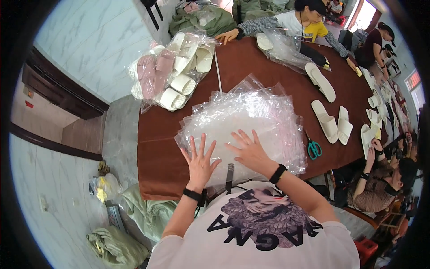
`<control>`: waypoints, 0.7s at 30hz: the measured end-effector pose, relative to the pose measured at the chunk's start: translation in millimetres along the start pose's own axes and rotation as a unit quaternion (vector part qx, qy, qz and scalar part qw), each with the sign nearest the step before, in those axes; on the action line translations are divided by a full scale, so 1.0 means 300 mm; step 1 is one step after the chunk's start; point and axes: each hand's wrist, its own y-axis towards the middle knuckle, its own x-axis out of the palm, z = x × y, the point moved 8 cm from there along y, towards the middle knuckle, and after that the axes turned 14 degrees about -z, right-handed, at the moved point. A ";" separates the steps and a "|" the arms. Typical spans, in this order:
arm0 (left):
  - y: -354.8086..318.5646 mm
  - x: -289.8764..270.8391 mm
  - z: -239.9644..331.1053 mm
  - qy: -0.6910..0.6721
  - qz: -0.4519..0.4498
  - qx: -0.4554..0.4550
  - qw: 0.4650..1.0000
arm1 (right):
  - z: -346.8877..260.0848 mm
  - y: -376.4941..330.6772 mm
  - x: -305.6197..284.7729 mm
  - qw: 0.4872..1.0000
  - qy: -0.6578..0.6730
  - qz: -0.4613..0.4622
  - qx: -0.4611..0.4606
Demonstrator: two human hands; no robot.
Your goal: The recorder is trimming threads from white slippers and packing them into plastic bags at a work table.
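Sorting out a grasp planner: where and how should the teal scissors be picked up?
Likely by the teal handle loops of the scissors, the right hand coming from the person's side. They lie on the brown tabletop just right of the stack of clear bags, loops toward the person and blades pointing away, so the loop end looks easier and safer.

Workshop: co-workers (289, 21) along brown table (156, 157), loose white slippers (324, 122), stacked clear bags (244, 112), green sacks (117, 247).
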 end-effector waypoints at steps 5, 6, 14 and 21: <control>-0.001 0.368 -0.173 -0.062 -0.129 -0.080 0.986 | 0.226 0.023 0.154 0.997 -0.003 -0.038 0.068; 0.000 0.368 -0.148 -0.044 -0.114 -0.074 0.990 | 0.238 0.011 0.168 0.997 -0.011 -0.042 0.064; -0.022 0.334 -0.176 -0.088 -0.084 -0.070 0.990 | 0.519 -0.029 -0.090 0.937 0.007 0.255 0.238; -0.043 0.353 -0.191 -0.102 -0.076 -0.077 0.989 | 0.580 0.008 -0.163 0.950 0.052 0.244 0.190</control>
